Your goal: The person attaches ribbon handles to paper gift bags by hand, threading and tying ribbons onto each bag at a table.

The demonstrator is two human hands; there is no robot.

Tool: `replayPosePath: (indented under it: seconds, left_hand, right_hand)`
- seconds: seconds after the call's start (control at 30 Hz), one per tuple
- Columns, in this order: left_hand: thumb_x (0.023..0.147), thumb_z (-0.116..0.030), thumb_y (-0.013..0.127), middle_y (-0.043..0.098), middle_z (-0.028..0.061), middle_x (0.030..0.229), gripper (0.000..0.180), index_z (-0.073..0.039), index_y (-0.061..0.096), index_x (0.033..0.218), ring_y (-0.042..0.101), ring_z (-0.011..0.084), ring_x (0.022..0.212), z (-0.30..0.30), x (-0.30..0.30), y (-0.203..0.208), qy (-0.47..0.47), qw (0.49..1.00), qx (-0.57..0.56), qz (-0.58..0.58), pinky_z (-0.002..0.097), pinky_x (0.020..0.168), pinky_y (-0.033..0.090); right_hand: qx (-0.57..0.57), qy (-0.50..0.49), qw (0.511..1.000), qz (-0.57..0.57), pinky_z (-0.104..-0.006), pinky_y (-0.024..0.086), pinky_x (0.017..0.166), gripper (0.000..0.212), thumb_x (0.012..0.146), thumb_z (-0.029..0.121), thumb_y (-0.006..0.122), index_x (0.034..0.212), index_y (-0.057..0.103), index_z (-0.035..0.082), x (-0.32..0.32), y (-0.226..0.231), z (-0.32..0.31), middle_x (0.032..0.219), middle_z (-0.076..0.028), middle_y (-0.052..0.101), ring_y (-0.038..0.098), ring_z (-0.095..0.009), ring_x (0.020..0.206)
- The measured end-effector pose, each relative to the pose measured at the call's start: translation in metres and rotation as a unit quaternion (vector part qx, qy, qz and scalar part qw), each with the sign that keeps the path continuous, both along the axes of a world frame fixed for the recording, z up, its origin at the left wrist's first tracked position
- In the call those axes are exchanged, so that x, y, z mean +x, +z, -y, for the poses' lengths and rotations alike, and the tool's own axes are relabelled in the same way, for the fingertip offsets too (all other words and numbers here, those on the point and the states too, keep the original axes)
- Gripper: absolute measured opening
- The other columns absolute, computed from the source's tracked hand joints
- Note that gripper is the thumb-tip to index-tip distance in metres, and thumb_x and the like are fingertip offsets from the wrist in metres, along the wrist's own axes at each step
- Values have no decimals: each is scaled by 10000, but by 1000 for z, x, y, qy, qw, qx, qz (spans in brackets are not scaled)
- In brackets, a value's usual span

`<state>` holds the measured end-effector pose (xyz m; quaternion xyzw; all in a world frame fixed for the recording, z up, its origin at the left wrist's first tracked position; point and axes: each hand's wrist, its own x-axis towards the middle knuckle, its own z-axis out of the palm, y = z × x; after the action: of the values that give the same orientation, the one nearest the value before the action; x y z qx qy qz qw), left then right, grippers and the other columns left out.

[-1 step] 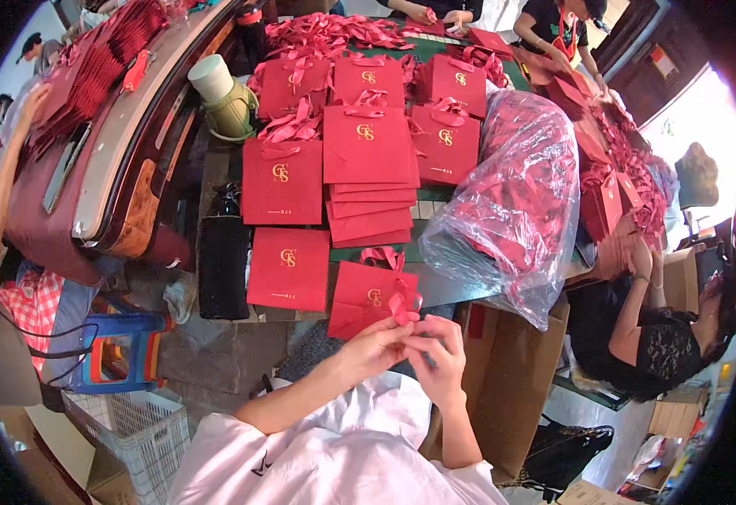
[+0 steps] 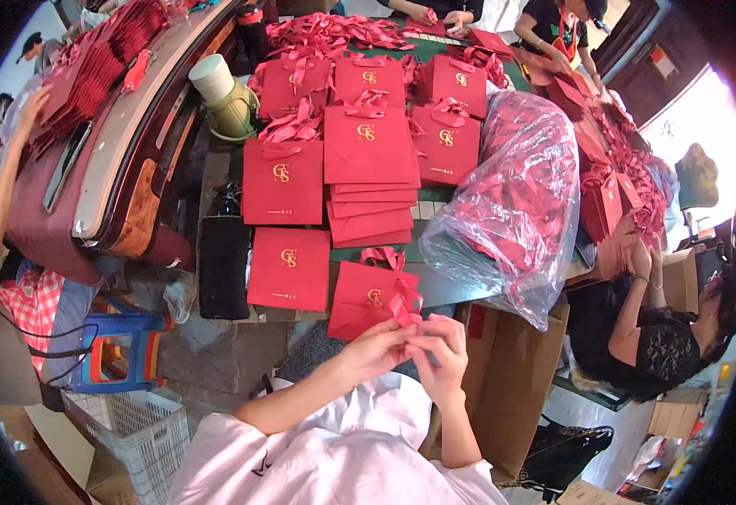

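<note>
Both my hands meet at the near edge of the table, fingertips pinched on a red ribbon [image 2: 402,310]. My left hand [image 2: 378,349] grips it from the left, and my right hand [image 2: 442,353] holds it from the right with bent fingers. The ribbon belongs to a red paper gift bag [image 2: 363,296] with a gold emblem, lying flat just beyond my hands. Left of it lies another red bag [image 2: 288,269] without a visible ribbon. Behind them, a stack of red bags [image 2: 366,151] stands among more bags with ribbon handles.
A clear plastic sack [image 2: 507,202] full of red ribbons lies to the right on the green table. Below it stands an open cardboard box [image 2: 511,387]. A green flask [image 2: 227,105] stands at the back left. Several co-workers handle red bags around the tables; one person's arms [image 2: 637,278] reach in at right.
My hands have barely moved; the fingers of my right hand shift slightly on the ribbon. The bags stay in place.
</note>
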<state>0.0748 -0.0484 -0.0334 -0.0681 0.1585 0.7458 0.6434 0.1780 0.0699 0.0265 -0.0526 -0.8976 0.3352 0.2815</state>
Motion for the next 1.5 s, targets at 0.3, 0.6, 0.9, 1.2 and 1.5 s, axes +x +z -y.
replayPosePath:
  seconds: [0.3,0.6,0.9,1.2,1.5]
  left_hand:
    - [1008,-271,576,683,6,932,252,-35,638,1068,606,83,767,38,-24,32,-172,880,-65,-438,221,698,496]
    - [816,-82,715,532,168,1116,399,-34,572,1185,613,357,942,24,-87,25,115,385,-338,-851,432,785,532]
    - [820,-71,703,519,135,1060,272,-45,571,1057,610,356,933,23,-91,20,78,371,-303,-874,442,746,536]
    - [776,32,609,509,138,997,236,-29,539,994,616,331,885,21,-77,25,102,353,-282,-886,418,682,545]
    - [778,27,618,513,137,983,230,-28,546,990,618,324,885,23,-80,20,116,317,-239,-910,409,678,548]
  right_hand:
    - [-320,-8,942,-106,-351,579,759,115,903,-85,466,984,478,-4,8,24,1,933,-161,581,650,-217,768]
    - [-146,-61,985,65,-320,516,702,115,855,23,680,963,643,12,-78,-23,18,882,-124,678,668,-232,756]
    - [-176,-124,973,82,-371,518,683,91,824,59,702,898,658,30,-95,-54,24,828,-136,683,678,-275,740]
    - [-161,-167,972,46,-335,525,617,111,779,68,733,835,650,20,-94,-51,33,739,-110,683,668,-218,640]
    - [-164,-194,967,31,-343,513,582,111,763,56,733,806,634,33,-96,-55,40,719,-114,664,655,-231,608]
